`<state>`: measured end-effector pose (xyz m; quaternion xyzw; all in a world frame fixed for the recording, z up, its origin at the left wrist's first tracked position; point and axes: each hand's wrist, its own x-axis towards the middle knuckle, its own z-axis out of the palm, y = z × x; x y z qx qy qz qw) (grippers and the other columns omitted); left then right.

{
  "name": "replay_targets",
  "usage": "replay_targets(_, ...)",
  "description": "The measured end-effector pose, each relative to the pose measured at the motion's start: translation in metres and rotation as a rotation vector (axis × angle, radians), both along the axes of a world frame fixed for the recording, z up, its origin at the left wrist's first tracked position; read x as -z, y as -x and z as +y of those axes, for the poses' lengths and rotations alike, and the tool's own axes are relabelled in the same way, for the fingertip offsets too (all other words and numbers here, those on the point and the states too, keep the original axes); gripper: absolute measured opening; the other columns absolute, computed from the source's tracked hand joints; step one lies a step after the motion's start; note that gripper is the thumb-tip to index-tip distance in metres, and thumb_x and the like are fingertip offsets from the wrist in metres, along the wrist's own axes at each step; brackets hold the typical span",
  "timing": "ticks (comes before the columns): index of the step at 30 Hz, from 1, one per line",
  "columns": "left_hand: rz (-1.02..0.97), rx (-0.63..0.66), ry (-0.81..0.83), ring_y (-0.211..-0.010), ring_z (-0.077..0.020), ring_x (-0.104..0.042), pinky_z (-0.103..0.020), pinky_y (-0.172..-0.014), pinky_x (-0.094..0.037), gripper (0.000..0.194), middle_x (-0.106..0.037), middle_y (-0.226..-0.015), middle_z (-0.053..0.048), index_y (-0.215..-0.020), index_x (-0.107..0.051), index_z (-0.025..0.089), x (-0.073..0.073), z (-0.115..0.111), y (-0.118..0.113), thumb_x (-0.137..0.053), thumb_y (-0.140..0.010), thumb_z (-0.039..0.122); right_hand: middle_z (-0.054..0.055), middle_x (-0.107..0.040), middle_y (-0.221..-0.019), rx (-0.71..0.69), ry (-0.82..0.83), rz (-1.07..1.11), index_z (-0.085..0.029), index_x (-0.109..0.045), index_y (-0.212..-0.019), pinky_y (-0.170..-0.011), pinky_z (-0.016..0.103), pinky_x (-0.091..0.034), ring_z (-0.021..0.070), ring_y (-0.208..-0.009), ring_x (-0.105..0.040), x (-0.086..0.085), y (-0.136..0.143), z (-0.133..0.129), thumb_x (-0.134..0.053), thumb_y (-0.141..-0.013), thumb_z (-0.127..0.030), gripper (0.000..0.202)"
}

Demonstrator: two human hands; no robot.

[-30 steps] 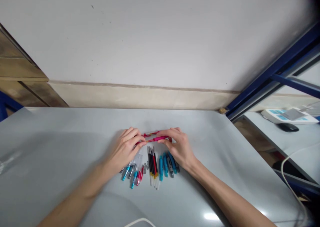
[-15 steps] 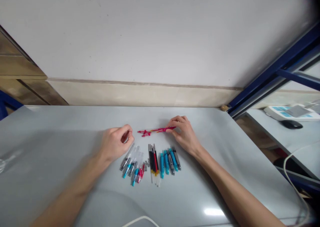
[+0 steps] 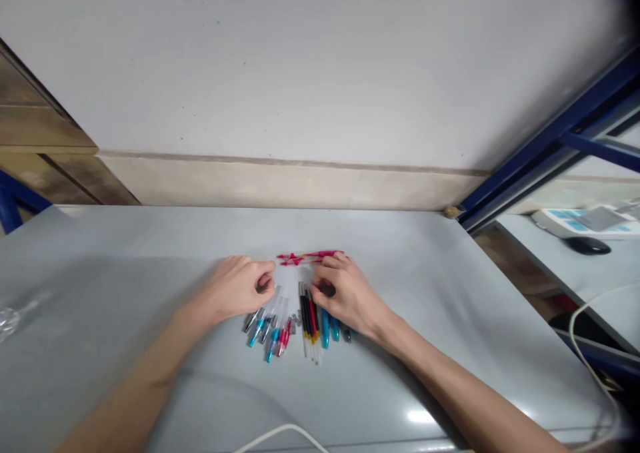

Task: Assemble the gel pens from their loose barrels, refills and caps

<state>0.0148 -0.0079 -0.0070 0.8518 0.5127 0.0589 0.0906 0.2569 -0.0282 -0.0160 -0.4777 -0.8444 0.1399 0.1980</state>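
My left hand is closed beside the upper ends of several clear pen barrels with black, blue and red tips; whether it holds anything small is hidden. My right hand has its fingers curled at the top of several refills, black and red with yellowish lower parts. Its fingertips are closed, and I cannot make out anything between them. Under and below it lie blue and grey grip pieces, partly covered. Behind both hands rest red pen parts.
The grey table meets a pale wall. A white cable curves at the front edge. Clear plastic lies far left. On a side table at right are a black mouse and a white device.
My right hand has moved left and nearer to me, from the red pen parts to the refills. The red parts now lie released. My left hand has shifted slightly right.
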Motion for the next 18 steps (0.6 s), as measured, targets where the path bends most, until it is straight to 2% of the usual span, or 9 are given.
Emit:
replay_targets(6,-0.002,0.017,-0.016,-0.047,-0.0118,-0.035,-0.03,-0.054,-0.02,0.018,-0.046,-0.054,0.004,-0.065,-0.045,0.021,0.0,0.0,-0.001,-0.048,-0.083,0.024,0.001,-0.057,-0.075,0.067,-0.002,0.028,-0.02,-0.052,-0.067,-0.078,0.032,-0.039,0.0187,-0.08,-0.049,0.0,-0.006,0.007,-0.062,-0.088,-0.015,0.024)
replay_targets(18,-0.006,0.016,-0.042,-0.048,-0.0132,-0.041,-0.029,-0.055,-0.021,0.023,-0.049,-0.053,0.003,-0.064,-0.049,0.022,0.01,0.005,0.003,-0.051,-0.086,0.028,0.0,-0.059,-0.072,0.02,0.04,0.071,-0.02,-0.051,-0.065,-0.076,0.032,-0.04,0.0196,-0.08,-0.052,-0.001,-0.01,0.007,-0.072,-0.088,-0.03,0.033)
